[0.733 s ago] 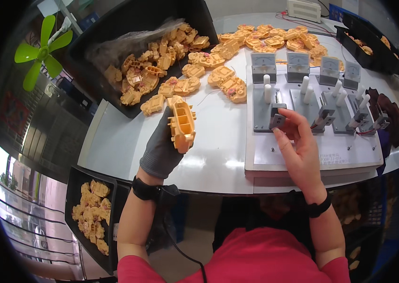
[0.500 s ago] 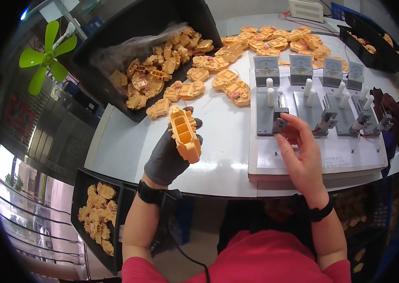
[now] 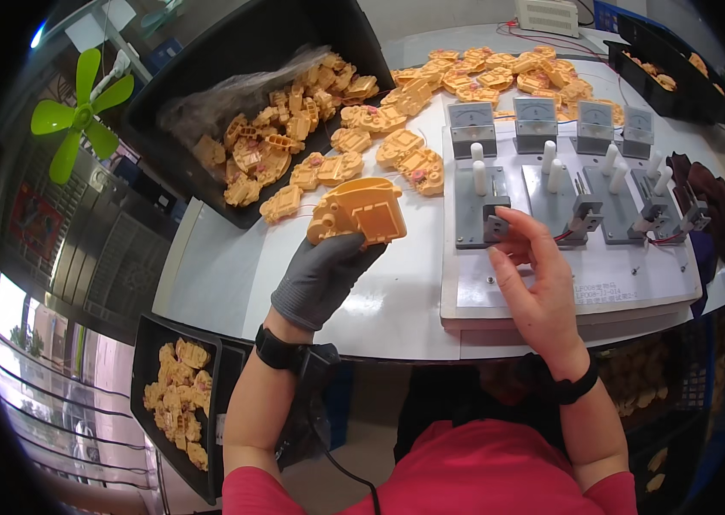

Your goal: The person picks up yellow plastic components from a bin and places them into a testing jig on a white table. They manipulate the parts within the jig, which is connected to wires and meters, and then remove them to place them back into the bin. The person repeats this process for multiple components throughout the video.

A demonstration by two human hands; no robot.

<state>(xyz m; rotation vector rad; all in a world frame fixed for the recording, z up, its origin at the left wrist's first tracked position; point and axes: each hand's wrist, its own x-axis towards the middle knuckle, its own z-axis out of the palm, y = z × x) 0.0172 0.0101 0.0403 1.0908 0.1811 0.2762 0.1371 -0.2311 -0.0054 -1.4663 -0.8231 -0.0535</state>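
Note:
My left hand [image 3: 320, 279], in a grey glove, grips a yellow-orange plastic housing [image 3: 361, 213] by its lower edge. The housing is tilted over the white table, showing a broad face with a raised rectangular frame. At the leftmost station of a test fixture [image 3: 476, 206], my bare right hand [image 3: 537, 287] has its curled fingers on a small dark block [image 3: 496, 225]. Its index fingertip touches the block and the thumb sits just below; part of the grip is hidden. White pegs [image 3: 478, 176] stand upright behind that block, with a dial meter [image 3: 471, 124] beyond.
A large black bin [image 3: 199, 184] of similar housings leans at the far left. Loose housings [image 3: 474, 77] with thin wires spread across the back of the table. Another black tray [image 3: 218, 378] sits low left. More stations with meters [image 3: 536, 120] continue rightward, near a dark cloth [image 3: 710, 206].
My left hand has turned the housing from an end-on pose to show its broad face, and moved it slightly right and up. My right hand stays at the dark block.

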